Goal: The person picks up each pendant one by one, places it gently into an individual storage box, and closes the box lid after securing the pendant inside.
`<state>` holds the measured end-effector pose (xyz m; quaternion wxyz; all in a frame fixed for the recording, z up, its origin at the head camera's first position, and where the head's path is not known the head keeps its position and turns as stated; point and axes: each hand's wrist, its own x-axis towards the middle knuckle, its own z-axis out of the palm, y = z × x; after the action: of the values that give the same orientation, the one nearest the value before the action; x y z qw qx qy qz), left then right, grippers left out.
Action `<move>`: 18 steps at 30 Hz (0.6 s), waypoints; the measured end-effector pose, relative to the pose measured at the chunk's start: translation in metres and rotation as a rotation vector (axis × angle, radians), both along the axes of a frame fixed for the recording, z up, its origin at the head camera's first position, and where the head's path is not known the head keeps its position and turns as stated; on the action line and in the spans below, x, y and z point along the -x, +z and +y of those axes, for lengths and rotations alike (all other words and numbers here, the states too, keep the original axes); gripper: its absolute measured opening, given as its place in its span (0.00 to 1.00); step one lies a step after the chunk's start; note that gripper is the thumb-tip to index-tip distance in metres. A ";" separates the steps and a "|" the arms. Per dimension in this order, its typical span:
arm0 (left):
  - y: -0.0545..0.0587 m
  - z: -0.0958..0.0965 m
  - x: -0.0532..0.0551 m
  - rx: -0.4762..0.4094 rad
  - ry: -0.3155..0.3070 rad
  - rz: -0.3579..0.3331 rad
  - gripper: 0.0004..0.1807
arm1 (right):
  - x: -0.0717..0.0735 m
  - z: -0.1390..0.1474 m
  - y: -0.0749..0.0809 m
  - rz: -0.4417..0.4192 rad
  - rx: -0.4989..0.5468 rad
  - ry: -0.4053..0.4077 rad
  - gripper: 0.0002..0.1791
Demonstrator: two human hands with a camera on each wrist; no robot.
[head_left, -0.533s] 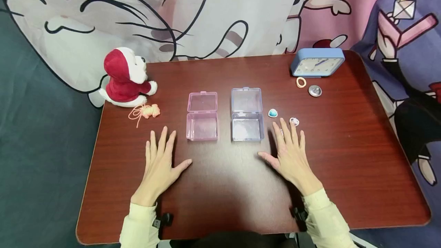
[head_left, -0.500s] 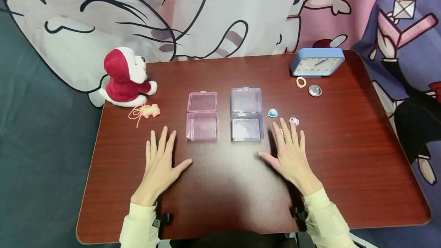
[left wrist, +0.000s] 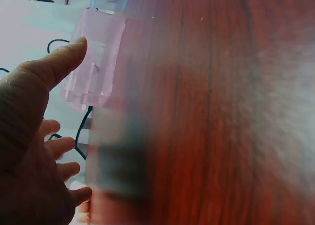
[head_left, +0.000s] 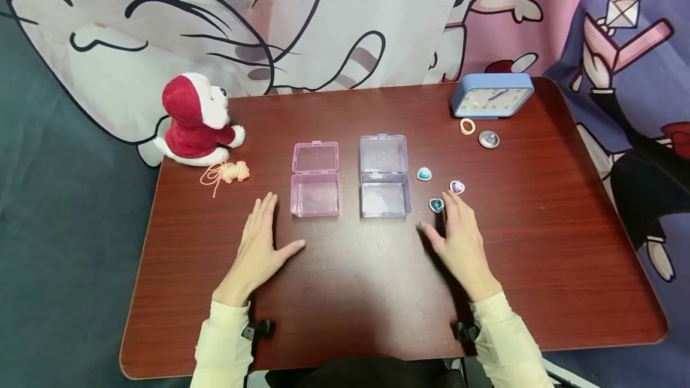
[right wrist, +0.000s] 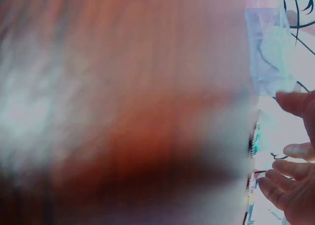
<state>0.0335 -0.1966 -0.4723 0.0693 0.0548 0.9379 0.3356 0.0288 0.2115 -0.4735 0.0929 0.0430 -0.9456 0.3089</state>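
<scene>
The left hand [head_left: 257, 253] is released, fingers extended and thumb spread, over the left half of the reddish-brown wooden tabletop [head_left: 544, 232], nearest the pink see-through plastic box [head_left: 315, 195]. The right hand [head_left: 460, 244], also ungrasping, has its fingertips just beside a teal heart-shaped gem with a pale rim [head_left: 436, 205] and a round purple gem with a white rim [head_left: 457, 187]; whether they touch either is unclear. A light-blue gem with a pale rim [head_left: 424, 174] lies toward the far edge from these, near a bluish see-through plastic box [head_left: 385, 195]. Both boxes have lids swung back toward the far edge. By the far right corner stand a blue rectangular clock [head_left: 493, 96], a cream ring [head_left: 461, 127] and a round silver metal disc [head_left: 489, 139]; near the far left corner sits a red-and-white plush toy [head_left: 196, 121], with a peach yarn bundle [head_left: 232, 172] beside it.
</scene>
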 end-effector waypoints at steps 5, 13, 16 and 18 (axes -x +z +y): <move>-0.010 0.002 0.014 -0.139 0.037 -0.058 0.64 | 0.001 0.004 -0.008 -0.025 0.045 -0.073 0.36; -0.024 0.005 0.033 -0.294 0.065 -0.020 0.67 | 0.007 0.006 -0.021 0.001 0.070 -0.108 0.36; -0.026 0.007 0.039 -0.312 0.060 -0.009 0.68 | 0.009 0.006 -0.025 0.026 0.072 -0.119 0.36; -0.028 0.008 0.042 -0.314 0.058 -0.004 0.68 | 0.011 0.007 -0.028 0.039 0.074 -0.121 0.36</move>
<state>-0.0086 -0.1888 -0.4999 0.0518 0.0373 0.8749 0.4801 0.0176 0.2182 -0.5013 0.1315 -0.0117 -0.9324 0.3363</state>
